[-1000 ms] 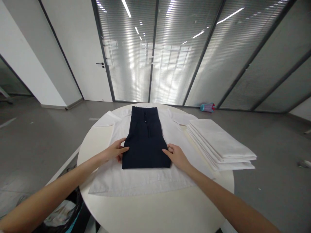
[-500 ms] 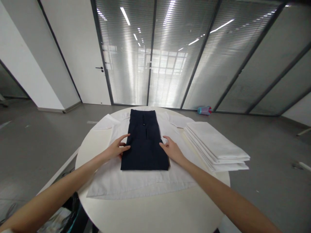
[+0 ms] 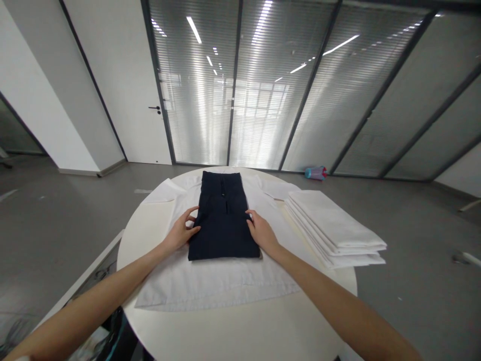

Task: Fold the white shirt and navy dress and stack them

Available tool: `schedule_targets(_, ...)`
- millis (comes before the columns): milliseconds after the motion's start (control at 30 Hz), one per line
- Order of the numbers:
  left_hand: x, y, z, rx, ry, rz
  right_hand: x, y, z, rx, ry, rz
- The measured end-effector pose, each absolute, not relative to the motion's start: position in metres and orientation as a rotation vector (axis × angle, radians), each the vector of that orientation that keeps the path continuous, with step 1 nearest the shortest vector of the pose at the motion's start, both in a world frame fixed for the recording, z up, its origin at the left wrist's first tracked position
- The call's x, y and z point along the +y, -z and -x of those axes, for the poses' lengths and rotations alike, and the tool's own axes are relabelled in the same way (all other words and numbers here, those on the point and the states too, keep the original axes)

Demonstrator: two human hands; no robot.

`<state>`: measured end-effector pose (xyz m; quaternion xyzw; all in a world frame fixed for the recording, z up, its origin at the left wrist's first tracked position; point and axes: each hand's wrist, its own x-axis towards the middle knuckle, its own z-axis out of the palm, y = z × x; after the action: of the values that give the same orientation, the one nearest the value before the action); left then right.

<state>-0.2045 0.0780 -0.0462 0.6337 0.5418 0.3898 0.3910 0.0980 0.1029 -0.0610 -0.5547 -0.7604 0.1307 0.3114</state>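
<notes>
A folded dark navy garment (image 3: 223, 215) lies in the middle of a spread white shirt (image 3: 210, 281) on a round white table (image 3: 240, 331). My left hand (image 3: 183, 231) rests at the garment's left edge with fingers apart, its fingertips touching the dark cloth. My right hand (image 3: 260, 231) lies against the right edge, fingers stretched and touching the fabric. Neither hand holds anything.
A stack of folded white cloths (image 3: 334, 228) sits on the table's right side. Glass partitions with blinds and a white door (image 3: 131, 85) stand behind. A blue and pink bottle (image 3: 315, 172) lies on the grey floor. Dark items lie beside the table at lower left.
Both hands slid forward along the sides of the dark garment, away from its near corners. The garment itself stayed in place.
</notes>
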Motion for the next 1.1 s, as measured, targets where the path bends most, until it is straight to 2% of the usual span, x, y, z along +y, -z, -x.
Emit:
schedule_targets(133,0.067,0.041,0.209,1.529,-1.089,-1.839,0.091,0.046,-0.102,-1.954,-0.4,1.576)
schedule_targets(300,0.035,0.036,0.228,1.364,-0.625,-1.757,0.052,0.034,-0.118,-1.956,-0.778,1.593)
schedule_targets(433,0.017,0.033,0.237,1.12,-0.556,-1.65,0.024,0.037,-0.126,-1.896,-1.014,1.435)
schedule_targets(833,0.021,0.049,0.217,1.1,-0.777,-1.515,0.014,0.059,-0.117,-1.693,-1.017,1.28)
schedule_targets(1100,0.028,0.047,0.219,1.345,-0.6,-1.502,0.018,0.054,-0.115,-1.73,-0.953,1.445)
